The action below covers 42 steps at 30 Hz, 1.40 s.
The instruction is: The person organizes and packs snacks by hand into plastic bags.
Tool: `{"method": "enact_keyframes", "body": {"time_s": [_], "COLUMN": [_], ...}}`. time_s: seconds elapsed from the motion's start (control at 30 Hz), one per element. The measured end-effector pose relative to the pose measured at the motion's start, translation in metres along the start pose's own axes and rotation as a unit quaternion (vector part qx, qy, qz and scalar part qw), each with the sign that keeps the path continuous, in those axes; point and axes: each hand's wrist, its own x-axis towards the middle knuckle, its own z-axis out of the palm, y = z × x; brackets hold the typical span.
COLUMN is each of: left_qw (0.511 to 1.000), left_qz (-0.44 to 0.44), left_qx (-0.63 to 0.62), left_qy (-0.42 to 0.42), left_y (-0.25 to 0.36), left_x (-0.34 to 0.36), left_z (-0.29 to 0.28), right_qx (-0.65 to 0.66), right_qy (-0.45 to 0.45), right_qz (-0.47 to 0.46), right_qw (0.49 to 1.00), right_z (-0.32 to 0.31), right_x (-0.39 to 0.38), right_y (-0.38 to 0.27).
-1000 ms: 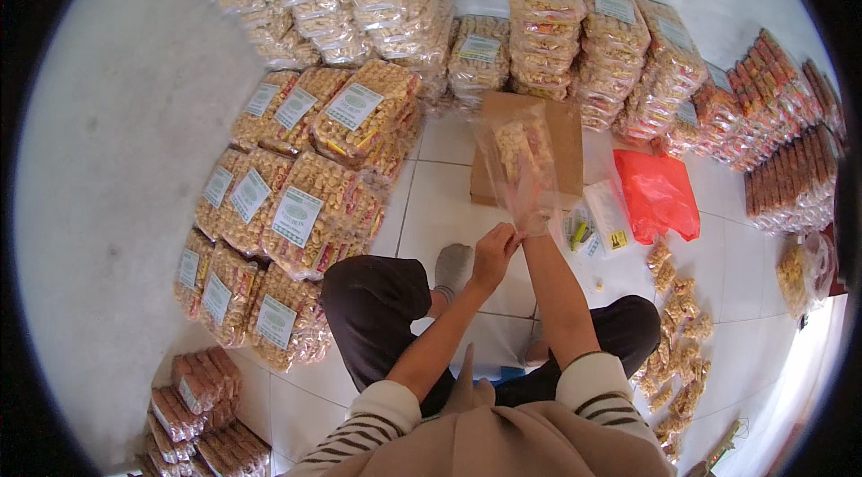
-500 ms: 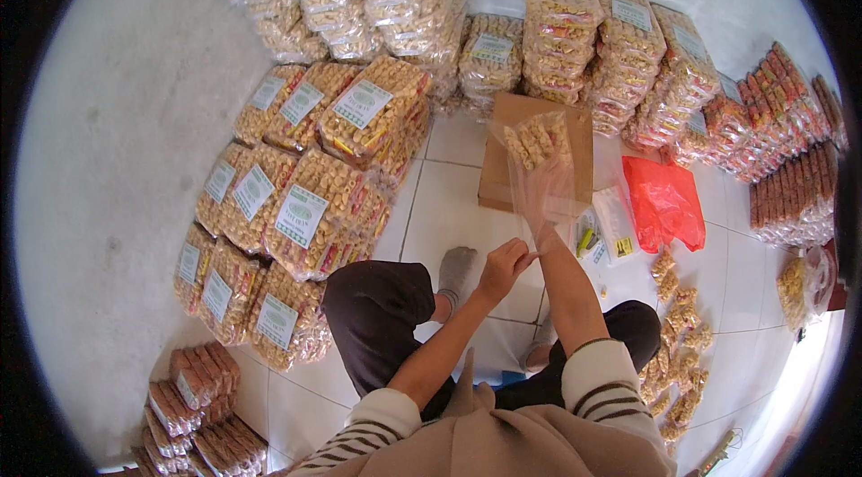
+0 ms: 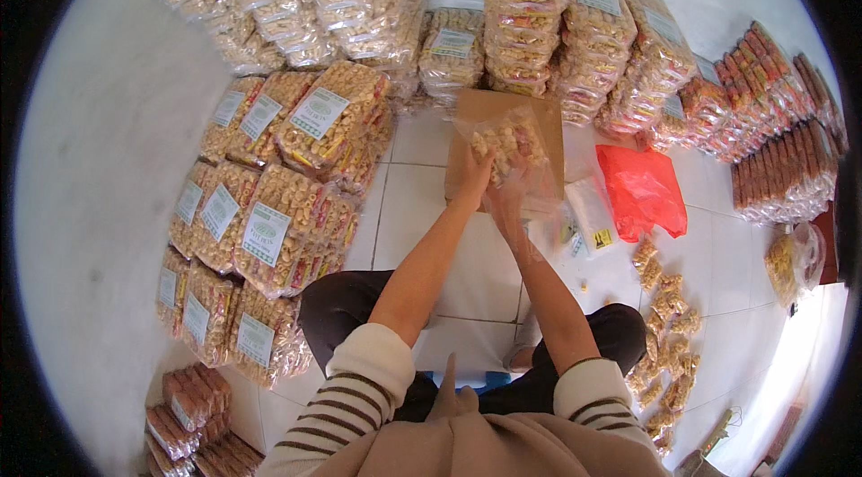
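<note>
Above the top of a cardboard box [image 3: 549, 167] is a clear plastic bag [image 3: 537, 188] with several small packs of pale, curly snacks [image 3: 521, 137] inside. My left hand [image 3: 476, 173] is closed on the left side of the packs, its fingers curled over them. My right hand [image 3: 508, 186] is closed at their near end and appears to be inside the clear plastic, which reaches down over the wrist. The right fingertips are partly hidden by the packs and the shiny film.
Large labelled snack bags [image 3: 269, 225] are stacked at the left and along the back wall. Right of the box lie a red plastic bag [image 3: 639, 189] and a white packet [image 3: 588, 215]. Loose snack packs [image 3: 666, 324] lie on the tiles; brown packs [image 3: 781, 173] stand far right.
My left hand has moved from the bag's edge at my right wrist up to the packs. My right forearm has drawn back slightly, and the view has shifted.
</note>
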Motion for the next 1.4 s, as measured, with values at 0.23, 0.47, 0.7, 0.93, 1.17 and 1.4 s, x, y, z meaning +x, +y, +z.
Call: {"method": "enact_keyframes", "body": {"time_s": [0.23, 0.47, 0.7, 0.93, 1.17, 1.4], "left_qw": [0.992, 0.999, 0.995, 0.985, 0.989, 0.988], "left_qz": [-0.015, 0.024, 0.098, 0.162, 0.059, -0.027], "left_qx": [-0.106, -0.037, -0.014, -0.055, -0.115, -0.069], "left_qy": [-0.060, -0.016, 0.008, 0.015, 0.072, 0.136], "left_y": [0.010, 0.017, 0.012, -0.013, -0.007, -0.030], "left_x": [-0.013, -0.020, -0.019, -0.011, -0.020, -0.003], "left_z": [-0.003, -0.011, -0.003, -0.004, 0.012, 0.010], "right_qx": [-0.046, -0.313, -0.371, -0.050, 0.040, -0.077], "right_qy": [-0.089, -0.092, -0.099, -0.050, 0.001, 0.073], "right_qz": [-0.125, -0.195, -0.243, -0.219, 0.041, -0.107], "right_qw": [0.987, 0.925, 0.891, 0.973, 0.998, 0.989], "right_z": [-0.028, -0.055, -0.043, -0.065, -0.041, -0.032], "right_x": [-0.019, 0.005, 0.047, 0.038, 0.019, -0.048], "right_y": [0.042, 0.016, 0.023, -0.010, 0.016, 0.009]}}
